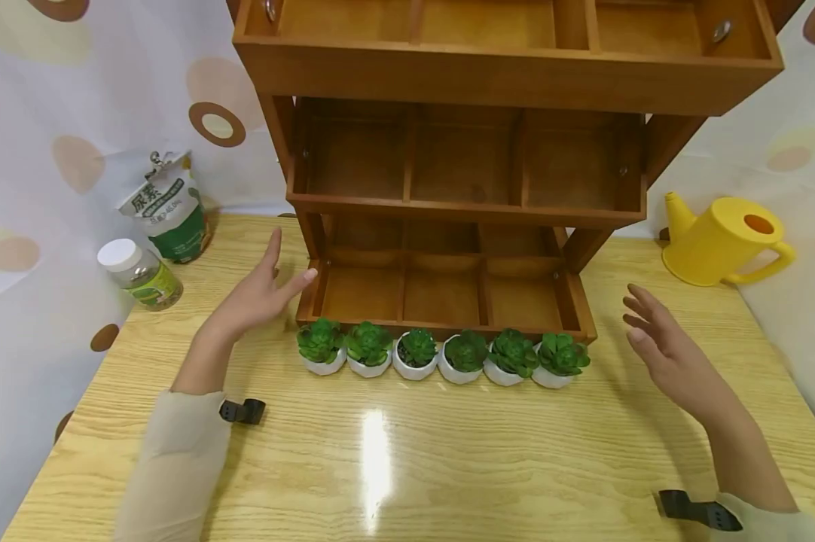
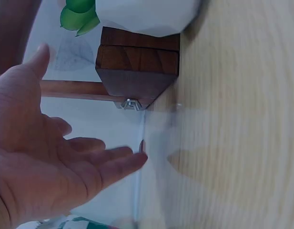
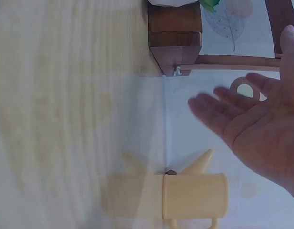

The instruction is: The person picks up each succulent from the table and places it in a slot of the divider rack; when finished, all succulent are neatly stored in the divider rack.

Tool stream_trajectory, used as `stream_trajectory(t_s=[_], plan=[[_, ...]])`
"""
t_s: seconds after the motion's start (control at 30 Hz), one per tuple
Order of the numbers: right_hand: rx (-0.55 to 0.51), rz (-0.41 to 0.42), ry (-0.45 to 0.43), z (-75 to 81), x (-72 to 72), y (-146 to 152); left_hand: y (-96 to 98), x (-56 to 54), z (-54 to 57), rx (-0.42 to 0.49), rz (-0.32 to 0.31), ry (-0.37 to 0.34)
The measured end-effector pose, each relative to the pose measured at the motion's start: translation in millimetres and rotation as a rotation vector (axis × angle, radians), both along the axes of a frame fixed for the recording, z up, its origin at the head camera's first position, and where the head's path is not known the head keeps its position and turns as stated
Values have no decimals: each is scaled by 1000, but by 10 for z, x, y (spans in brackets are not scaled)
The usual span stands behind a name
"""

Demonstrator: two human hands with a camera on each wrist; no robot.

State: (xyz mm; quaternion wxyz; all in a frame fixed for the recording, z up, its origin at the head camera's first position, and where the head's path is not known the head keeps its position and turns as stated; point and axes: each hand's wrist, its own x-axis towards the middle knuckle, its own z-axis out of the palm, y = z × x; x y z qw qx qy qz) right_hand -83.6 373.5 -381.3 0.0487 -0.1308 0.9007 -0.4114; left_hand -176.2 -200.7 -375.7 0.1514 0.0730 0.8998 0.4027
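A brown wooden tiered shelf (image 1: 407, 205) with divided compartments stands at the back of the table. Along its front base runs a row of several small green succulents in white pots, among them a leftmost succulent (image 1: 321, 342) and a rightmost succulent (image 1: 562, 355). My left hand (image 1: 248, 299) is beside the shelf's lower left side, fingers extended and thumb spread, holding nothing. On the other side my right hand (image 1: 672, 361) hovers right of the shelf, its fingers loosely extended with nothing in them. In the left wrist view the palm (image 2: 51, 176) faces the shelf's end.
At the back left stand a white-capped jar (image 1: 143, 275) and a white and green bag (image 1: 173, 211) with a clip on top. A yellow watering can (image 1: 719, 241) is at the back right. Patterned white cloth (image 1: 35, 150) hangs behind the wooden table (image 1: 489, 467).
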Motion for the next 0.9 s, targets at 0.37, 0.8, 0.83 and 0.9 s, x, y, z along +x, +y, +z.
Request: stream_trajectory(t_s=[0.37,0.8,0.83,0.9], plan=[[32,12,-115,-30,118,-61,56,-132,-97,250,26,-142],[-2,-59,-261,-98,151,-114,112,-176,-177,304,51,-177],[7,-66,-272,-95,157,-117,114,-179,-182,304,50,-176],[23,-67,-289,-92,159,-130,111,-184,-188,309,52,-184]])
